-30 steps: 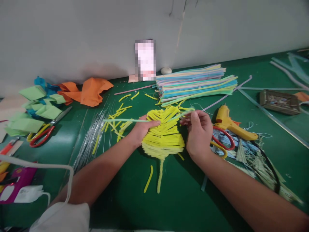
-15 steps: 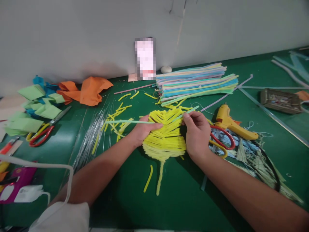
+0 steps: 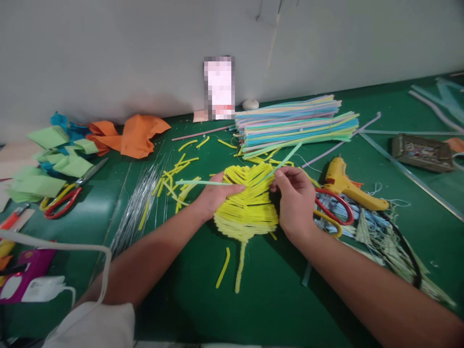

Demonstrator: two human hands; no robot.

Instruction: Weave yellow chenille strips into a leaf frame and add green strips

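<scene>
A leaf made of yellow pipe cleaners (image 3: pixel 250 216), paler near its twisted stem, lies between my hands in the head view. My left hand (image 3: pixel 216 193) grips its left edge, thumb pressed on top and fingers hidden underneath. A light green pipe cleaner (image 3: pixel 292 153) runs across the leaf's upper part, one end pointing left past my left thumb, the other slanting up to the right. At the leaf's right edge, my right hand (image 3: pixel 296 195) pinches this green strand between thumb and forefinger, the other fingers curled.
Behind the leaf lie bundled pastel pipe cleaners (image 3: pixel 300 126) and yellow offcuts (image 3: pixel 181 166). To the right are a yellow glue gun (image 3: pixel 348 186), red-and-yellow scissor handles (image 3: pixel 342 203) and tassels (image 3: pixel 384 232). Wires (image 3: pixel 136 208), more scissors (image 3: pixel 65 200) and folded paper (image 3: pixel 72 164) lie left.
The green pipe cleaner's right end now slants up more steeply. Its left end has drawn in to the right, toward the leaf. My hands have barely moved.
</scene>
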